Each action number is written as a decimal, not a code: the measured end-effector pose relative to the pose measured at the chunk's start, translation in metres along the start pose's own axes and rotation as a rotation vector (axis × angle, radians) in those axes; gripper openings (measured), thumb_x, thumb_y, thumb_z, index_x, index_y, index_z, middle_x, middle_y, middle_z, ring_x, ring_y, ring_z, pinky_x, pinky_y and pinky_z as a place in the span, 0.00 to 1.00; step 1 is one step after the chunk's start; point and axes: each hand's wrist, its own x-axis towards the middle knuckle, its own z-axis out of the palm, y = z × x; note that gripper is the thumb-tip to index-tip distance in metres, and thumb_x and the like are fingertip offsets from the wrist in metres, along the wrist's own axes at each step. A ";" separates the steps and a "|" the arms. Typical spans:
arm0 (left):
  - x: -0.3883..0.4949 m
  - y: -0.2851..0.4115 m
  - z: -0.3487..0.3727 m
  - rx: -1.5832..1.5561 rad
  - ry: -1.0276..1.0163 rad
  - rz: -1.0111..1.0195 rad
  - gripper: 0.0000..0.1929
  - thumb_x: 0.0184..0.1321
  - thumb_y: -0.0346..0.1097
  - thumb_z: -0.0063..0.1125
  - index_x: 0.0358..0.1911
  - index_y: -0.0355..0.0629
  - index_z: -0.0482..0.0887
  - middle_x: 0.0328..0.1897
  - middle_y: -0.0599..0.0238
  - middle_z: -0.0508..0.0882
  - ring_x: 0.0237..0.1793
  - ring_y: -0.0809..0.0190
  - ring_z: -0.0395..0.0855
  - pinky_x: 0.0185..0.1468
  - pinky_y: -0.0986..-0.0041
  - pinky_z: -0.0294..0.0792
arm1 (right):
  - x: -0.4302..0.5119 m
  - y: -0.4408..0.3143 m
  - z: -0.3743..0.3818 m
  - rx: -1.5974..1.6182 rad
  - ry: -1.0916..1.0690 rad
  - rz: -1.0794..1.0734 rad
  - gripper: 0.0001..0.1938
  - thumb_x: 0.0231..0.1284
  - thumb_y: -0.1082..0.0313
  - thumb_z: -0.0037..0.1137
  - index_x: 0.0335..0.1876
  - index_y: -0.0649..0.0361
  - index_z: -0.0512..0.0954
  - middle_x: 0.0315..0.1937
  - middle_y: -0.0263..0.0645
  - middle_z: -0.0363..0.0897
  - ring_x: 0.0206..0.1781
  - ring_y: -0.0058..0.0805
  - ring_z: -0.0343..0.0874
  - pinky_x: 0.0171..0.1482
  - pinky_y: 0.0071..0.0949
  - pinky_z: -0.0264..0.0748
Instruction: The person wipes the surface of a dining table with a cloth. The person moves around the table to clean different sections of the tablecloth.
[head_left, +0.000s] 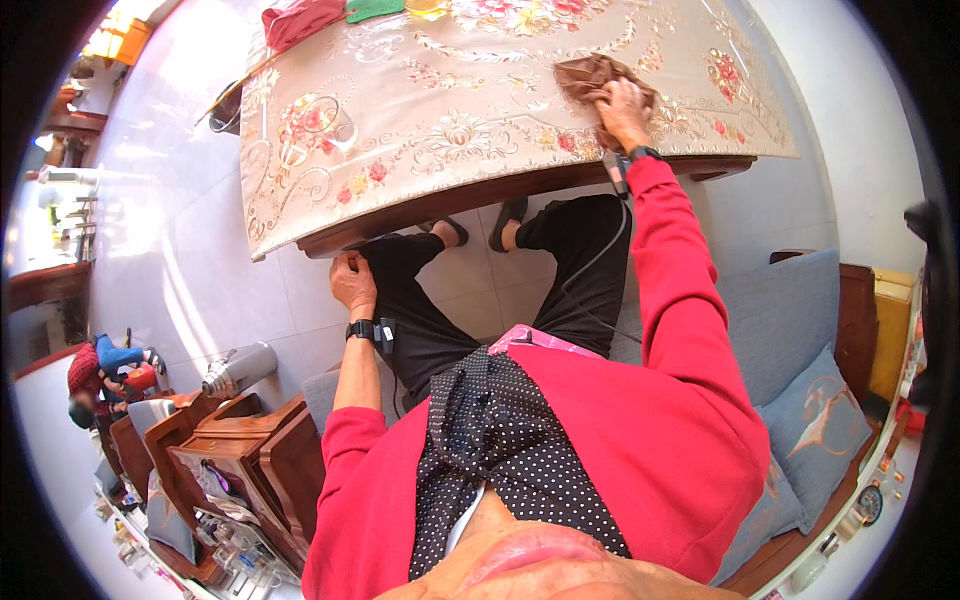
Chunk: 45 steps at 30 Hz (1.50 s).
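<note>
My right hand (624, 111) presses on a crumpled brown cloth (592, 78), its fingers gripping the near side of it. The cloth lies towards the right of a table covered with a beige floral tablecloth (465, 135). My left hand (352, 281) rests by my knee, just below the table's near left corner, with its fingers curled; whether it holds anything cannot be told. A clear drinking glass (330, 120) is on the left part of the tablecloth. Pink cloth (300, 26) and green cloth (375, 7) lie at the far left edge, beside a yellowish object (427, 7).
The table's wooden edge (450, 199) runs above my knees. A dark bin (226, 109) stands left of the table. A metal vacuum flask (240, 370) and wooden furniture (240, 442) are at left. Another person (105, 375) is farther off. A cable (592, 262) trails from my right wrist.
</note>
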 end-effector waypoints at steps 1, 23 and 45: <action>-0.001 0.001 0.000 -0.006 -0.006 -0.012 0.05 0.56 0.37 0.61 0.32 0.46 0.86 0.28 0.62 0.83 0.34 0.51 0.81 0.41 0.59 0.72 | -0.003 0.016 0.000 -0.005 0.014 0.066 0.21 0.60 0.52 0.60 0.56 0.49 0.74 0.71 0.38 0.64 0.76 0.42 0.56 0.69 0.66 0.56; 0.003 0.001 -0.001 0.024 -0.065 -0.027 0.04 0.56 0.35 0.60 0.32 0.46 0.84 0.28 0.62 0.81 0.33 0.51 0.79 0.39 0.59 0.71 | 0.016 -0.258 0.046 0.287 -0.173 -0.759 0.17 0.56 0.62 0.59 0.53 0.48 0.77 0.69 0.34 0.65 0.76 0.43 0.56 0.70 0.67 0.56; 0.012 0.018 0.006 0.112 -0.104 0.037 0.05 0.56 0.36 0.59 0.32 0.45 0.85 0.28 0.60 0.82 0.33 0.50 0.80 0.40 0.58 0.72 | 0.038 0.248 -0.023 -0.060 0.213 0.046 0.14 0.58 0.59 0.58 0.48 0.53 0.76 0.55 0.41 0.73 0.65 0.48 0.65 0.67 0.47 0.63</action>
